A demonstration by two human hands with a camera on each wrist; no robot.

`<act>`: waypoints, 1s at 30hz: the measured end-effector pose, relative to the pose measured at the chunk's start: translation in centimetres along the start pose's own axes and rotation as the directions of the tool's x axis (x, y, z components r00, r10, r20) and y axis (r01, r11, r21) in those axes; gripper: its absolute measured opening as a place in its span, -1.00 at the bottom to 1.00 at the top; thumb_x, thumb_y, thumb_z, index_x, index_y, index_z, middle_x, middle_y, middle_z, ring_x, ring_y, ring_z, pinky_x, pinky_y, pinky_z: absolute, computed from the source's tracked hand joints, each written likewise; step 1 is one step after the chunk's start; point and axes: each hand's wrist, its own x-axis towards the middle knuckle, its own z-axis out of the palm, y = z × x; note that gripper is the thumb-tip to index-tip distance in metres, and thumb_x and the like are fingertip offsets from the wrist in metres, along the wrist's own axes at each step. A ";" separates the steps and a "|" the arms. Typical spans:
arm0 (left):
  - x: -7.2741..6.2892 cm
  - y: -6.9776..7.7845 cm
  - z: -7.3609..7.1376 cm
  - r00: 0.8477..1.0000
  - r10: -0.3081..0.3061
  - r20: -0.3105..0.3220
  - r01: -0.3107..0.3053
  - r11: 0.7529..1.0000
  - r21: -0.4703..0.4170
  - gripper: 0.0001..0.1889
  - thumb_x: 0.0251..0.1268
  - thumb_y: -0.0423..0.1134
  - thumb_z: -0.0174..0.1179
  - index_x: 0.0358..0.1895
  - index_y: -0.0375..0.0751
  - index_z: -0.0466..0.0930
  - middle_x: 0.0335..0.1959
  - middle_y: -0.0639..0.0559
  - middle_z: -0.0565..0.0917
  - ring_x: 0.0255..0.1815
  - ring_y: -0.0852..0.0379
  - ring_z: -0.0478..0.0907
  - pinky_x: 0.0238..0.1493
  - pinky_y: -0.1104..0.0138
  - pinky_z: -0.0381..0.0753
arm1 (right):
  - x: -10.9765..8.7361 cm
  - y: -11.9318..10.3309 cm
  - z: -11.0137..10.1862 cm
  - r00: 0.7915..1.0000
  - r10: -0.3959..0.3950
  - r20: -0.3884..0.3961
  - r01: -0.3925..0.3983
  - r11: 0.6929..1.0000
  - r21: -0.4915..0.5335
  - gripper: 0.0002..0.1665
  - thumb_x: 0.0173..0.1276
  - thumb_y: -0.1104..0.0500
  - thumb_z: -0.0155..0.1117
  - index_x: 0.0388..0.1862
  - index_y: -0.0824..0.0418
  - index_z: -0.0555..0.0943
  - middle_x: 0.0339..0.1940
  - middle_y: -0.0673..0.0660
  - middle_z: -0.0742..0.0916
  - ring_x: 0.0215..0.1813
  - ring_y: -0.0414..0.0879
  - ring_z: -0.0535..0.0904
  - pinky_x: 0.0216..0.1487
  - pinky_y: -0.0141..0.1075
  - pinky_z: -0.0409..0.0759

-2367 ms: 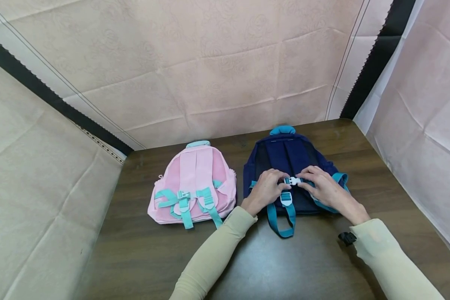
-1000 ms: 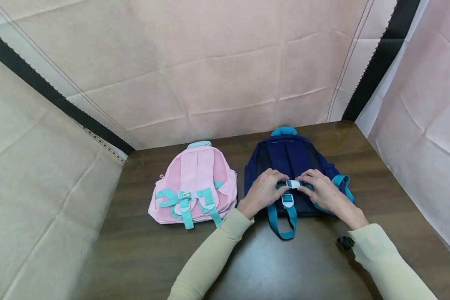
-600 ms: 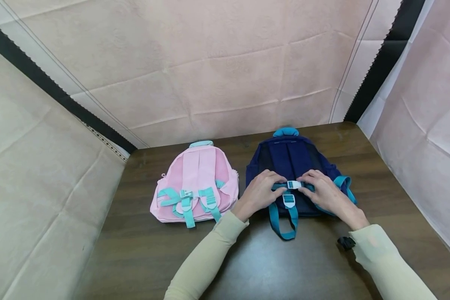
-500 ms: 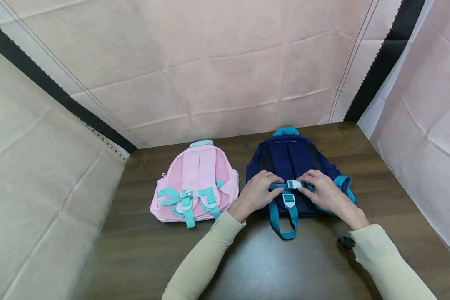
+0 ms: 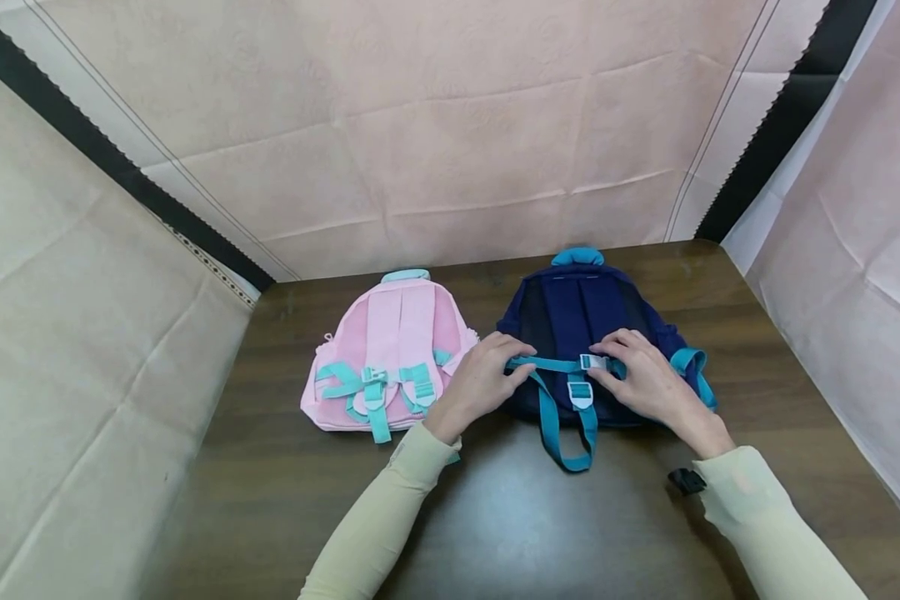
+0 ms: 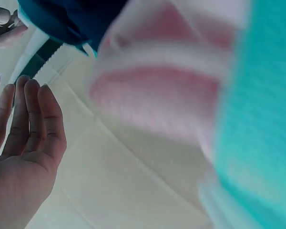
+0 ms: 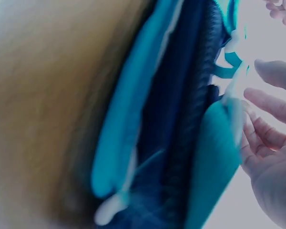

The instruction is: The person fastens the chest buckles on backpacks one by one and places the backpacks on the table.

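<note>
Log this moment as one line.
left hand: pinches teal strap | right hand: pinches white buckle | navy backpack: on brown table | pink backpack: to its left

L bkpk (image 5: 390, 333) nr R bkpk (image 5: 570, 312), both on tbl (image 5: 525, 533).

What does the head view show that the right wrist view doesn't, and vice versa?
Only the head view: the pink backpack and the pale green sleeves.
Only the right wrist view: the palm side of the right hand, and a blurred white tab low on one side of the navy backpack.
Both: that backpack, the right hand, the left hand (only partly in the wrist view), and the brown table.
</note>
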 end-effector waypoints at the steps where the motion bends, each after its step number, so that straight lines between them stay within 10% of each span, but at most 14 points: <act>1: -0.2 -0.1 -0.3 1.000 -0.004 -0.009 0.004 1.000 0.004 -0.75 0.52 -0.20 0.41 0.13 -0.18 0.83 0.06 -0.06 0.87 0.04 0.01 0.72 0.05 0.26 0.80 | 0.1 -0.2 0.0 1.000 -0.006 -0.006 0.006 1.000 0.003 -0.62 0.43 0.25 0.54 0.16 0.38 0.77 0.10 0.34 0.76 0.17 0.25 0.61 0.18 0.24 0.70; 30: -5.8 -5.5 -7.0 0.984 -0.104 -0.146 0.113 0.992 0.053 -0.68 0.29 -0.28 0.58 0.08 -0.22 0.84 -0.01 -0.10 0.87 0.05 -0.06 0.76 0.14 0.08 0.81 | 6.9 -6.7 2.2 0.989 -0.148 0.020 0.145 0.981 0.129 -0.50 0.43 0.12 0.58 0.27 0.30 0.75 0.16 0.28 0.78 0.12 0.17 0.72 0.16 0.11 0.78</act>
